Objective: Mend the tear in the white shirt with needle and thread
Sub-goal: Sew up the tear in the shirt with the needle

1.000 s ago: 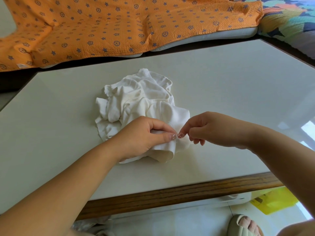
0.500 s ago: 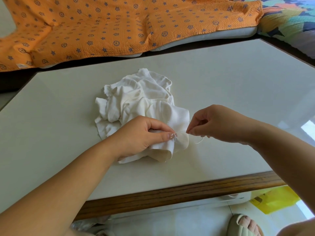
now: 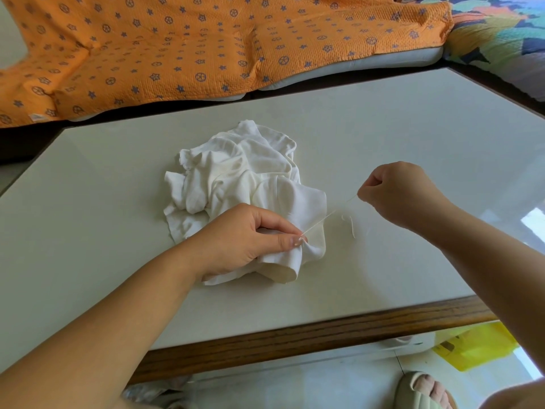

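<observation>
Nearest the camera, a foot in a pale slipper (image 3: 424,392) is seen on the floor, with a yellow bag (image 3: 477,346) lying just beyond it. The surface (image 3: 88,216) is edged on the near side by a dark wooden rim (image 3: 295,340).

On the near middle of the surface, a fold of the white shirt (image 3: 236,175) is gripped by the left hand (image 3: 244,240): its fingers (image 3: 274,222) are curled over the cloth and the thumb is pressed against the fold, so the fabric is pinched and bunched at that spot.

From this pinched spot a pale thread (image 3: 324,216) is drawn taut, up and to the right, to the right hand (image 3: 398,193), which is held above the surface, apart from the shirt. Its fingers are closed into a loose fist and the thread is pinched at the fingertips. A loose curl of thread is seen on the surface beneath the taut length.

The rest of the shirt is crumpled in a heap behind the left hand. Beyond the far edge, an orange patterned blanket (image 3: 177,45) is spread over a cushion, and a multicoloured quilt (image 3: 501,31) is seen at the far right.
</observation>
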The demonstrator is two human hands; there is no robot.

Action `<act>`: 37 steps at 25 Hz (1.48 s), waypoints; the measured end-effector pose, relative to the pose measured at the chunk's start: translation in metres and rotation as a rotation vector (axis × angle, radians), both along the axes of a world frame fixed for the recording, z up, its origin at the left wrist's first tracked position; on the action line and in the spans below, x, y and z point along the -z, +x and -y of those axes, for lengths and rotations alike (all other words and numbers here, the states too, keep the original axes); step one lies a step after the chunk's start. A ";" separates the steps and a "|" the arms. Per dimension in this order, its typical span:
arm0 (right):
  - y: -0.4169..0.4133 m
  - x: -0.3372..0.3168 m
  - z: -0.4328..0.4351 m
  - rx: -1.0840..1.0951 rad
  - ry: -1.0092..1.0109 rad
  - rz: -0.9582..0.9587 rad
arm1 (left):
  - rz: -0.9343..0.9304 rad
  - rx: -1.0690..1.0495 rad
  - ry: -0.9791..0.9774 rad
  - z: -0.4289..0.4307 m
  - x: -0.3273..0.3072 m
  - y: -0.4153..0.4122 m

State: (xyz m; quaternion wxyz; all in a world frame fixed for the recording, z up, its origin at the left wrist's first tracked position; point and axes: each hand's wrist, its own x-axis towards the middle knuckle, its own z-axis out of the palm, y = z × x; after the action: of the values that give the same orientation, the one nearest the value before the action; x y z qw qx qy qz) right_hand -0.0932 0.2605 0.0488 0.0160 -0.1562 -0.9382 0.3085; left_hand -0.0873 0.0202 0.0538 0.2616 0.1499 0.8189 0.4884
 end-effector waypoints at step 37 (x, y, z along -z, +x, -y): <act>0.039 -0.021 0.018 -0.488 -0.296 0.143 | -0.183 -0.036 -0.060 -0.001 0.000 0.000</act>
State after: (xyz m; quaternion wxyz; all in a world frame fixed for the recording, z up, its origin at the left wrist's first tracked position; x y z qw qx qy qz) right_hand -0.0540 0.2421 0.0702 -0.1477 0.0519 -0.8915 0.4251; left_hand -0.0868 0.0216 0.0542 0.1812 0.1714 0.8561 0.4526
